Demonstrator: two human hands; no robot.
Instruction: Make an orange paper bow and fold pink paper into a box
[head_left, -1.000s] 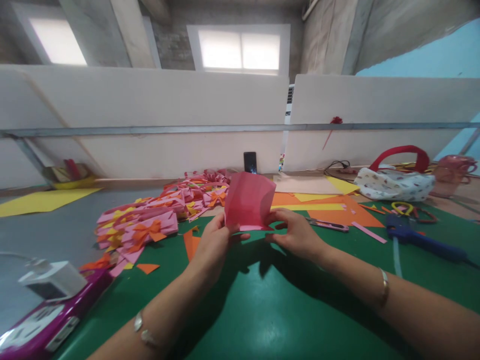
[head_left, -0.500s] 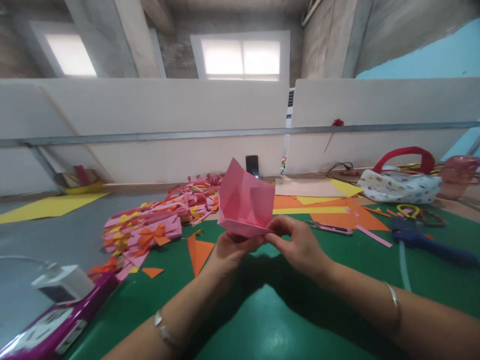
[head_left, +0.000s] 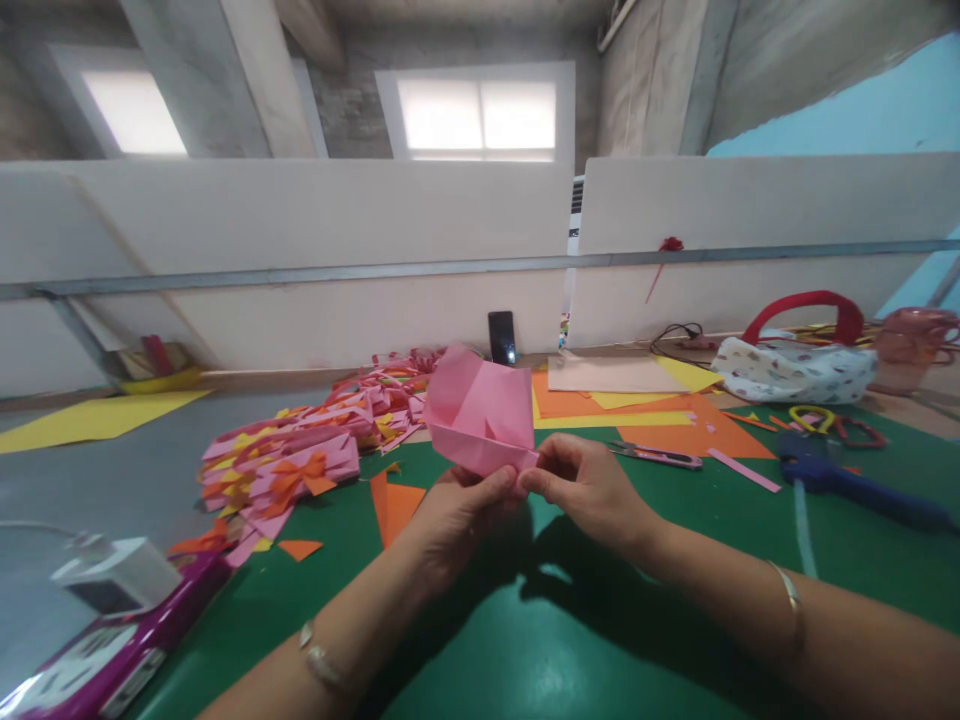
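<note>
A folded pink paper (head_left: pixel 480 410), shaped like an open pouch, is held up above the green table mat (head_left: pixel 525 640). My left hand (head_left: pixel 469 510) grips its lower edge from beneath, thumb in front. My right hand (head_left: pixel 581 485) pinches the lower right corner between thumb and fingertips. Both hands are closed on the paper and nearly touch each other. Behind my left hand lie orange paper pieces (head_left: pixel 397 508). Thread snips (head_left: pixel 660 456) rest on the mat to the right of my right hand.
Finished pink, orange and yellow paper pieces (head_left: pixel 285 470) are heaped at left. A purple power strip (head_left: pixel 142 630) with a white charger (head_left: pixel 116 577) sits front left. At right are a blue glue gun (head_left: pixel 862 485), yellow-handled scissors (head_left: pixel 811 420) and a cloth basket (head_left: pixel 795 370). A phone (head_left: pixel 501 337) stands behind.
The pink paper has tipped and come down slightly, its tall point now lower. My fingers have shifted along its lower edge, and both hands still hold it.
</note>
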